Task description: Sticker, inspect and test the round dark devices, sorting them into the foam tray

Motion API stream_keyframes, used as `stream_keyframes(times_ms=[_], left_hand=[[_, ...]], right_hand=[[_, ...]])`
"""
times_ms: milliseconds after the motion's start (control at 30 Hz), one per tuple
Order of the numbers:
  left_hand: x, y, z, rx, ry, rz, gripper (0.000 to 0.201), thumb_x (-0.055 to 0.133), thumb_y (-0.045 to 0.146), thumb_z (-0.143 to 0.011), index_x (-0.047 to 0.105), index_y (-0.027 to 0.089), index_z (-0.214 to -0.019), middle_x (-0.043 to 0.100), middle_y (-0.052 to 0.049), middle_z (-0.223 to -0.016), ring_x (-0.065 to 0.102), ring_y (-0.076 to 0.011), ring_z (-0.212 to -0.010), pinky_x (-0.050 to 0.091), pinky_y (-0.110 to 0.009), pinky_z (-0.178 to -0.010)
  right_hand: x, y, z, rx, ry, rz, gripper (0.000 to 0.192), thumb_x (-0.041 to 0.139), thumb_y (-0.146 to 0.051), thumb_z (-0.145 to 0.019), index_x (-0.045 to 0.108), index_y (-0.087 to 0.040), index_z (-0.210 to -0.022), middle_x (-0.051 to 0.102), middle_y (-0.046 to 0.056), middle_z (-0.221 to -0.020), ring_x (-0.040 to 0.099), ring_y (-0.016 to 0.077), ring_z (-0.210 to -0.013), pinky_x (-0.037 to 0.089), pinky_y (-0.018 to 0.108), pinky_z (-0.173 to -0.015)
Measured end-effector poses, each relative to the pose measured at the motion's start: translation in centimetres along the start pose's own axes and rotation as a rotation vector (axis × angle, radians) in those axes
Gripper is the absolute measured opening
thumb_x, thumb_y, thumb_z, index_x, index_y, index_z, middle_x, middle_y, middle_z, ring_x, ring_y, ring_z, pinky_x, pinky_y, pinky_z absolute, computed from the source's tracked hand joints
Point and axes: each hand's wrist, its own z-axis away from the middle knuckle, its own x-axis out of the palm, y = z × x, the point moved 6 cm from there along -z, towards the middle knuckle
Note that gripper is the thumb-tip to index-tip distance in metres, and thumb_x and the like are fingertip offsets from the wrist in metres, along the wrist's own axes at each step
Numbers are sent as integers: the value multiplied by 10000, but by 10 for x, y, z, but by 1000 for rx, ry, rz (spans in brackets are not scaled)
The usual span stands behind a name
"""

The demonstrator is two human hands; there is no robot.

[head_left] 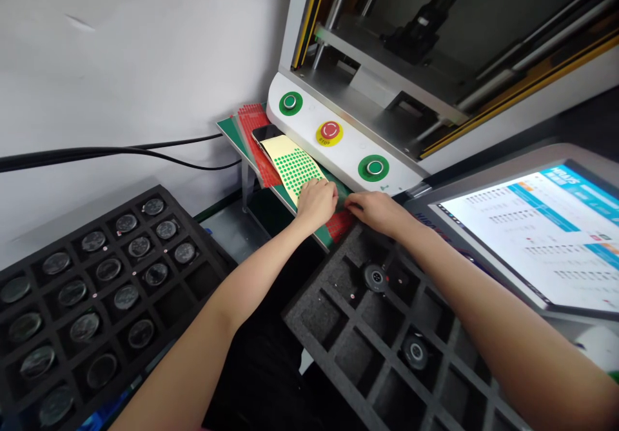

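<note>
Hands meet at the sticker sheet (296,168): left hand (316,202) presses it flat, right hand (374,211) pinches at its edge, though I cannot tell what it grips. Sheet could slide off the green shelf (232,131), or a wrist could bump the red stop button (329,132) nearby.

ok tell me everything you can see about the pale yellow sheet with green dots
The pale yellow paper sheet of small green round dot stickers lies flat on a green shelf in front of the white machine panel. The dots form a dense grid on its nearer half; the far end is bare. It overlaps a dark phone and red dot sheets. The left hand rests on its near end.
</note>
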Motion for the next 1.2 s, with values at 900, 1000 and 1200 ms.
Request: stream_keyframes(times_ms=[900,1000,1200], left_hand=[[-7,-1,-5,-41,-16,-59,181,592,307,-956,660,145,-1001,669,-68,-1073,623,-221,-1048,498,-449,-946],[-17,4,-8,-42,-41,-68,194,600,311,-954,659,140,-1024,669,-76,-1096,628,-227,-1059,502,-463,-954],[-48,29,29,14,-85,-42,204,559,305,-973,669,136,-1005,707,-81,-1047,654,-219,-1037,497,-442,-966]], right_hand=[[-38,-18,113,250,573,-274,272,443,-372,-1013,620,-175,-952,682,32,-768,660,148,-648,526,268,-631],[-34,-34,178,274,679,-328,306,395,-393,-1008,601,-219,-864,702,27,-740,674,151,-600,521,247,-579],[-11,-60,287,394,878,-369,251,464,-375,-984,603,-242,-822,715,-22,-690,699,154,-560,530,231,-513]])
